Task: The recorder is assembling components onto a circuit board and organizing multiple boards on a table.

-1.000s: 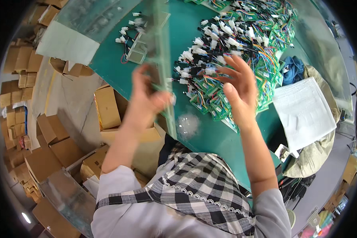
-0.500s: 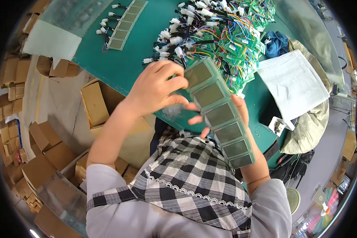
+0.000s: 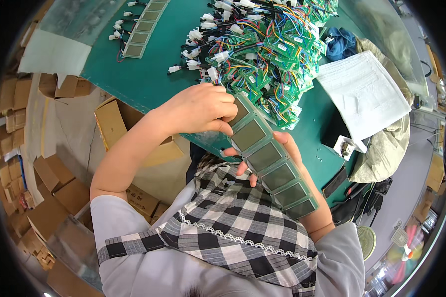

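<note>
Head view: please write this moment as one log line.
right hand: holds panel strip; left hand: at strip's upper end; wired circuit boards: piled on green table

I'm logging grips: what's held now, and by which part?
The right hand holds a strip of grey panels by its long edges midway; the left hand is at its far end, grip unclear.

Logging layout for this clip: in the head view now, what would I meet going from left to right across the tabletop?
Pale sheet → lying panel strip → left hand → held panel strip → white square sheet.
</note>
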Motion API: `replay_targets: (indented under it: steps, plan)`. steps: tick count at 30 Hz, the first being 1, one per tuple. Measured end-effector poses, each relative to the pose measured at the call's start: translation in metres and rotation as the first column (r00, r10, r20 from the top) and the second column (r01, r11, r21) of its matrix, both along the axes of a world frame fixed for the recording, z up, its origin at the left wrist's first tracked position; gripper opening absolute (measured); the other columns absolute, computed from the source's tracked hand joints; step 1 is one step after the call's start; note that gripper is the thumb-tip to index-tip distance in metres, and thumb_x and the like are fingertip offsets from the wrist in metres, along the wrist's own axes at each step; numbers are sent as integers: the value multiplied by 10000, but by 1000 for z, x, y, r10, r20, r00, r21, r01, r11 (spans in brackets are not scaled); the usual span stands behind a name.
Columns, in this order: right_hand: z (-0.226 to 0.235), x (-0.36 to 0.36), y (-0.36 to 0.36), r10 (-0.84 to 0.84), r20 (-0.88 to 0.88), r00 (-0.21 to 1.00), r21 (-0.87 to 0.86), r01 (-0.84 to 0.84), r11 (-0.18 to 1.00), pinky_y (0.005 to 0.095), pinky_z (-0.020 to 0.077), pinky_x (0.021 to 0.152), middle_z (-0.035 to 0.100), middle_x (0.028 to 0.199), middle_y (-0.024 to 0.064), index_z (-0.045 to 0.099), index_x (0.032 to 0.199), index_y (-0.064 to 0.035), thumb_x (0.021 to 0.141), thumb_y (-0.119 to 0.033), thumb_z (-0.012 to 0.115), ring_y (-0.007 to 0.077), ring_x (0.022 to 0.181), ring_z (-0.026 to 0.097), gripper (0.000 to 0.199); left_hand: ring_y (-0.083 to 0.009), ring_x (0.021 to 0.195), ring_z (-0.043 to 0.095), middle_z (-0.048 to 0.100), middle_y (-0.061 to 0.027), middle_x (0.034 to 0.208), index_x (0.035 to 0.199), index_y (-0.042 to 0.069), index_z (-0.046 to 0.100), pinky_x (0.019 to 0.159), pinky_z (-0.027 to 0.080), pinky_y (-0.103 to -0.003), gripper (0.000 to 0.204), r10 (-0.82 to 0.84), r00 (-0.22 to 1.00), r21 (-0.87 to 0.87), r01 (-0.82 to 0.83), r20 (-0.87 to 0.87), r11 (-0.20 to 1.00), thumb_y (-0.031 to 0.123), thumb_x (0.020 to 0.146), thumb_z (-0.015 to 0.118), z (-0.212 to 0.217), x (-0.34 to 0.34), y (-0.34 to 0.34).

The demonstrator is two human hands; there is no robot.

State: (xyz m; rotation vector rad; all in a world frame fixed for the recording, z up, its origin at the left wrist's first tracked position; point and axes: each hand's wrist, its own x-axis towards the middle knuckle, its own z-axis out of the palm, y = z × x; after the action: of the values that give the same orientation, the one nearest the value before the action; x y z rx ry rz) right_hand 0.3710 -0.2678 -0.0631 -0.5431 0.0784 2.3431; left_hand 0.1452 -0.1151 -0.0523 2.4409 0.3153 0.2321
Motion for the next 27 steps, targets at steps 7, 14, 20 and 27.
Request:
replay_targets:
  steps: [7, 14, 20, 27]
  plan:
    - [-13, 22, -7, -189, 10, 982, 18, 189, 982, 512, 617, 637, 477, 1378, 359, 301, 1530, -34, 964, -513, 398, 478, 1002, 660, 748, -188, 862, 578, 582, -3, 868, 818, 133, 595, 821, 456, -332, 156, 187, 937, 575, -330, 294, 748, 181, 749, 727, -33, -29, -1]
    - [-2, 18, -1, -188, 236, 953, -65, 208, 976, 589, 580, 801, 493, 1389, 330, 353, 1516, -44, 981, -525, 361, 485, 1186, 583, 720, -203, 834, 593, 593, 6, 888, 820, 134, 611, 830, 446, -331, 162, 74, 992, 346, -33, -105, 938, 265, 798, 703, -135, -35, -41]
    - [-3, 1, -4, -114, 312, 943, -101, 153, 983, 608, 571, 813, 564, 1344, 254, 408, 1473, -52, 988, -521, 372, 468, 1182, 592, 676, -217, 832, 589, 552, -5, 848, 827, 125, 586, 749, 458, -368, 324, -46, 980, 63, 34, 195, 997, 353, 703, 780, -37, 37, -33]
    - [-4, 0, -5, -45, 273, 961, -128, 83, 988, 598, 569, 821, 570, 1338, 246, 431, 1454, -65, 995, -502, 368, 478, 1165, 597, 637, -198, 785, 595, 532, -12, 796, 795, 119, 560, 684, 460, -350, 309, -133, 987, 57, 128, 94, 990, 323, 728, 782, -38, 41, -29]
